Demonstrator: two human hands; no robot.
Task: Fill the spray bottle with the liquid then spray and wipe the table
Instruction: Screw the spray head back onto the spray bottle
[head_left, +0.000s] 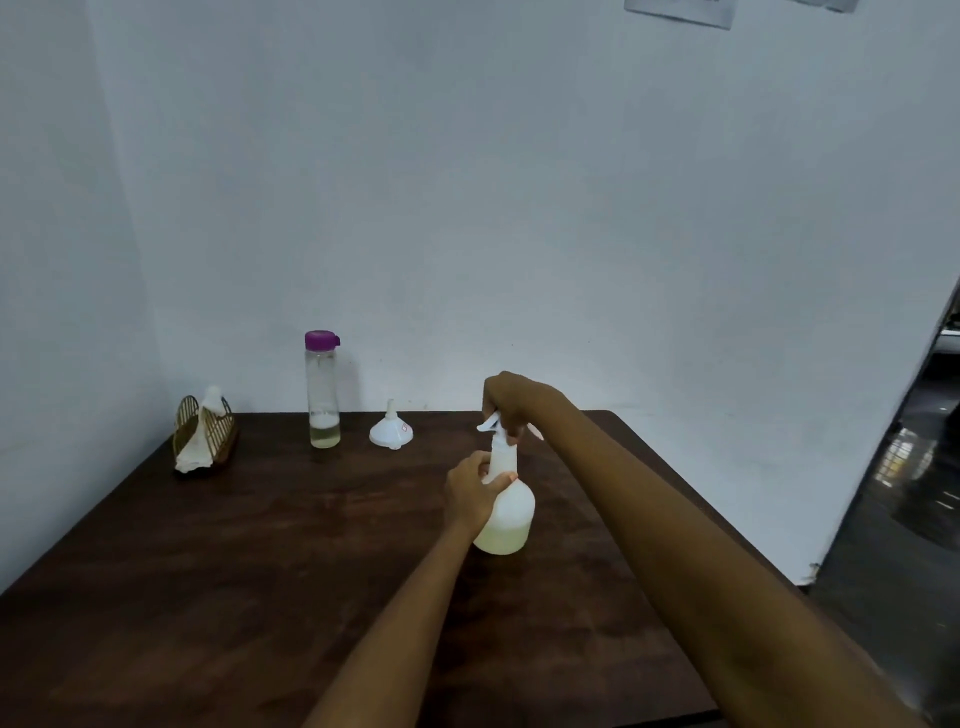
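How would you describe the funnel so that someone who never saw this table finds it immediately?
Look at the far edge of the dark wooden table, near the wall. Between the tall clear bottle with the purple cap and the spray bottle sits the small white funnel. It alone stands upside down, wide mouth on the table and spout pointing up.

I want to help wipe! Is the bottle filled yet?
Filling looks done: pale liquid sits in the spray bottle, and the funnel is set aside. Now the left hand holds its neck while the right hand grips the spray top. Spraying and wiping remain.
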